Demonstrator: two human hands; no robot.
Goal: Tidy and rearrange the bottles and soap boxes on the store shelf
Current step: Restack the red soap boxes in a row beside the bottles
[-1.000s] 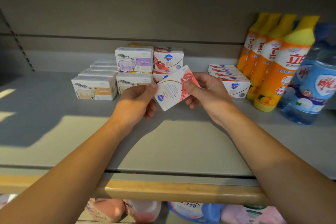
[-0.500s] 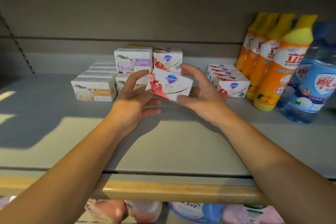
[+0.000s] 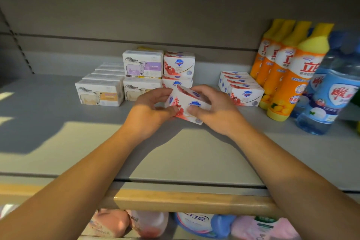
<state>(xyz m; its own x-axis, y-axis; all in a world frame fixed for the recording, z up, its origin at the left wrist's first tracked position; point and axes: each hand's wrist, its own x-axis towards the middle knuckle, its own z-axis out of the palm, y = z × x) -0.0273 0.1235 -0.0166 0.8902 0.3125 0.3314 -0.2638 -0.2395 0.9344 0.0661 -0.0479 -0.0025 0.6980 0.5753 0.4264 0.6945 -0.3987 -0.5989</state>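
Head view, centre of the frame: both hands hold one red-and-white soap box (image 3: pixel 187 106), tilted, just above the grey shelf (image 3: pixel 58 142). The left hand (image 3: pixel 150 112) has its thumb curled onto the box's lower left corner and its fingers bent round the left end. The right hand (image 3: pixel 212 109) has its thumb pressed on the lower front face and its fingers curled over the top right edge. Whether the box's lowest corner touches the shelf cannot be told.

Directly behind the held box, at mid-frame, two matching red boxes (image 3: pixel 179 64) are stacked one on the other; the lower one is partly hidden by the hands. Left of that stack, touching it, stand two sheep-print boxes (image 3: pixel 143 64), also one on the other, the upper with a purple label. Further left a row of sheep boxes (image 3: pixel 99 93) runs back toward the rear wall, the front one bearing an orange label. Something yellow shows behind the purple box, too hidden to name.

Right of the hands, a row of red boxes (image 3: pixel 245 93) runs back, close to the right hand. At the right of the frame stand four orange bottles (image 3: pixel 288 76) with yellow caps, in a line going back. At the far right edge, in front of them, is a clear blue bottle (image 3: pixel 329 99) with a blue label.

Along the bottom edge, below the wooden rail (image 3: pixel 185 200), pink and blue packs (image 3: pixel 204 224) lie on a lower level, blurred.
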